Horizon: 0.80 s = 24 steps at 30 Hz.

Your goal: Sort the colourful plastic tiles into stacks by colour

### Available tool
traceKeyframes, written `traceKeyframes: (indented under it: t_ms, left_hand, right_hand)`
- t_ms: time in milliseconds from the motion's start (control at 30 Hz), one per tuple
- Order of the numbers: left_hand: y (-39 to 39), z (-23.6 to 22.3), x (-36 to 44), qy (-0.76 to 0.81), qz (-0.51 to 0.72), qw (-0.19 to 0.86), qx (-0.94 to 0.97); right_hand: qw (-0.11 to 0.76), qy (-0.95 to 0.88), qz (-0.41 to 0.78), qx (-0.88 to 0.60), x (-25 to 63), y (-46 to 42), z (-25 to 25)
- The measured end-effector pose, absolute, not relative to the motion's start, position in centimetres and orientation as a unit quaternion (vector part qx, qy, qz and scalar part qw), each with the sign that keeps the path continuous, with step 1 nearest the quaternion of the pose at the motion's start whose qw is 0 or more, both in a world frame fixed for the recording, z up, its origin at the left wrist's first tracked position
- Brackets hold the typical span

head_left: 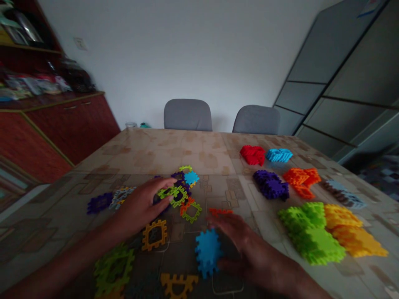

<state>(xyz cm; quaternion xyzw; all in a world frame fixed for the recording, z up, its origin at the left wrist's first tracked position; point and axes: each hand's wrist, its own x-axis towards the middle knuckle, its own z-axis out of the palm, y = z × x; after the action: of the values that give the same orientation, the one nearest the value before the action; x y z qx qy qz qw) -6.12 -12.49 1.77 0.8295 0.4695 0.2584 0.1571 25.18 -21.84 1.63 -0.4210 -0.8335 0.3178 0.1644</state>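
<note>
At the far left, well beyond the left hand, stands a red-brown wooden cabinet (75, 122). A purple notched frame tile (99, 203) lies on the patterned tabletop (140, 151), left of the left wrist, with a gray notched tile (117, 198) just beside it, nearer that wrist. Below the left forearm, on the near side, is a dim green notched tile (115, 265). The left hand (145, 197) is partly curled, thumb and fingers apart at a loose heap of mixed tiles; a lime-green frame tile (178, 196) shows at its fingertips, but I cannot tell whether it is gripped. A yellow-orange frame tile (155, 235) lies just below this hand, and a second yellow tile (179, 285) farther toward the viewer. In the heap, a small blue tile (191, 178) sits just past the left fingertips. Between the hands, close to the right one, is a solid blue notched tile (208, 253). The right hand (246, 238) is wide, thumb and fingers spread beside that tile; whether it touches is unclear. An orange tile (220, 211) lies just past its fingertips. Beyond and right of this hand are grouped stacks: red (252, 154), purple (271, 185), light blue (279, 155), orange (301, 180), lime (313, 232), gray (344, 193) and yellow (353, 228)
</note>
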Motion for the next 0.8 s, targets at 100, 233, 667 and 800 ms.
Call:
traceKeyframes:
  t_ms: [100, 233, 667, 800]
  left_hand:
    - [-10.4, 1.4, -5.9, 0.467, 0.25, 0.156, 0.834]
    - [-7.9, 0.3, -4.3, 0.465, 0.222, 0.143, 0.845]
    - [-3.5, 0.1, 2.3, 0.504, 0.109, 0.062, 0.854]
    - [-4.8, 0.9, 2.0, 0.497, 0.148, 0.083, 0.851]
  right_hand:
    - [0.12, -0.841, 0.324, -0.417, 24.5, -22.7, 2.2]
    - [0.116, -0.858, 0.288, -0.41, 24.0, -22.6, 2.4]
    - [0.135, -0.857, 0.283, -0.409, 24.9, -22.5, 1.7]
    - [0.141, -0.833, 0.302, -0.442, 25.9, -22.2, 1.6]
